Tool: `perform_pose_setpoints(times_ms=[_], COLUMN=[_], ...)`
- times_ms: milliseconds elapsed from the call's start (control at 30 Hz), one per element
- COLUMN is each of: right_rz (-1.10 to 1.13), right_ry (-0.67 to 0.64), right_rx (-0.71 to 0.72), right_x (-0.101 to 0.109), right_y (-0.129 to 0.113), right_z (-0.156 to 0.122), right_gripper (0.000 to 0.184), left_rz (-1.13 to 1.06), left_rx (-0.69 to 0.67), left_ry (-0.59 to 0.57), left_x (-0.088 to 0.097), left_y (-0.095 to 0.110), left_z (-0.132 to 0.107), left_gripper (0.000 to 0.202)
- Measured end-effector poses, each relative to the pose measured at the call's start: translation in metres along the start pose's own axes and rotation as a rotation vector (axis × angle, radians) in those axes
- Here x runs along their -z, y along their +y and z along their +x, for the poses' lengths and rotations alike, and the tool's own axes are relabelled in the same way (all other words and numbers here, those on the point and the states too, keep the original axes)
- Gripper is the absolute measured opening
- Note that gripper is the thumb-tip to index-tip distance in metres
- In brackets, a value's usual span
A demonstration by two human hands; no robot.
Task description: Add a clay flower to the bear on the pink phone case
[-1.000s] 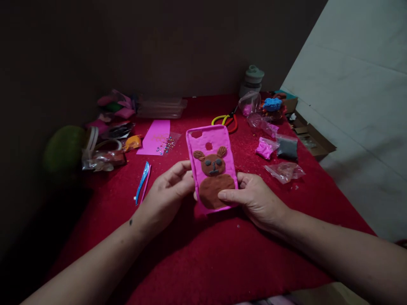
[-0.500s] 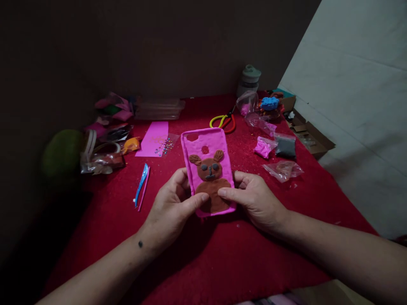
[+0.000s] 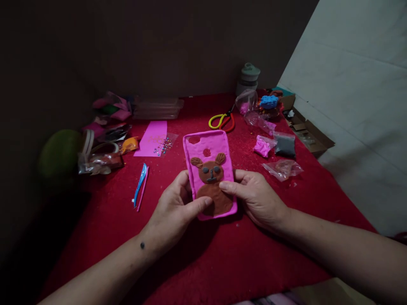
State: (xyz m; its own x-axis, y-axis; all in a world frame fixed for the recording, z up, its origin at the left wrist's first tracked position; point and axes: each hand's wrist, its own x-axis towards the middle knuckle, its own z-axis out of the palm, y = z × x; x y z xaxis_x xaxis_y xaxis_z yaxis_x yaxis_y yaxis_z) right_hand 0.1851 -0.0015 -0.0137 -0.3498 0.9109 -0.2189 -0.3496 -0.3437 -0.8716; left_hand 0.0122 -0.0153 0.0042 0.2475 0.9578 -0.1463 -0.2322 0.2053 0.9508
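Note:
Between my two hands is a phone case covered in pink clay, held tilted up above the red cloth. A brown clay bear with grey eyes, nose and mouth lies on its face. My left hand grips the lower left edge, its thumb resting on the bear's body. At the right edge my right hand is closed too, with its thumb on the upper part of the body. The other fingers of both hands are partly hidden behind the case. Two holes show near the case's top.
Left of my hands lie a blue modelling tool and a thin pink stick. Further back are pink paper, a bag of gems and scissors. Bagged pink clay and grey clay lie to the right.
The case has shifted slightly right and down in view. My right thumb has moved a little higher on the bear's body. Both hands keep their hold.

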Motion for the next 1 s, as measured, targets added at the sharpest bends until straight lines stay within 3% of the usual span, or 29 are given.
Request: perform_pose_setpoints(times_ms=[300,500,800,1000], right_rz=[0.028,0.03,0.03,0.069], right_ry=[-0.034,0.021,-0.003,0.003], right_rx=[0.026,0.017,0.016,-0.002], right_x=[-0.0003,-0.001,-0.0016,-0.0038], right_y=[-0.0005,-0.0002,0.001,-0.0016], right_z=[0.0006,0.0001,0.0002,0.0016], right_gripper=[0.03,0.024,0.02,0.019], left_rz=[0.016,0.04,0.054,0.048], left_rx=[0.015,-0.021,-0.087,-0.047], left_ry=[-0.009,0.035,0.074,0.025], left_x=[0.0017,0.0029,0.0029,0.0043], left_y=[-0.0006,0.0007,-0.0005,-0.0008], left_z=[-0.0004,-0.0014,-0.0019,-0.0032], left_gripper=[0.042,0.037,0.03,0.035])
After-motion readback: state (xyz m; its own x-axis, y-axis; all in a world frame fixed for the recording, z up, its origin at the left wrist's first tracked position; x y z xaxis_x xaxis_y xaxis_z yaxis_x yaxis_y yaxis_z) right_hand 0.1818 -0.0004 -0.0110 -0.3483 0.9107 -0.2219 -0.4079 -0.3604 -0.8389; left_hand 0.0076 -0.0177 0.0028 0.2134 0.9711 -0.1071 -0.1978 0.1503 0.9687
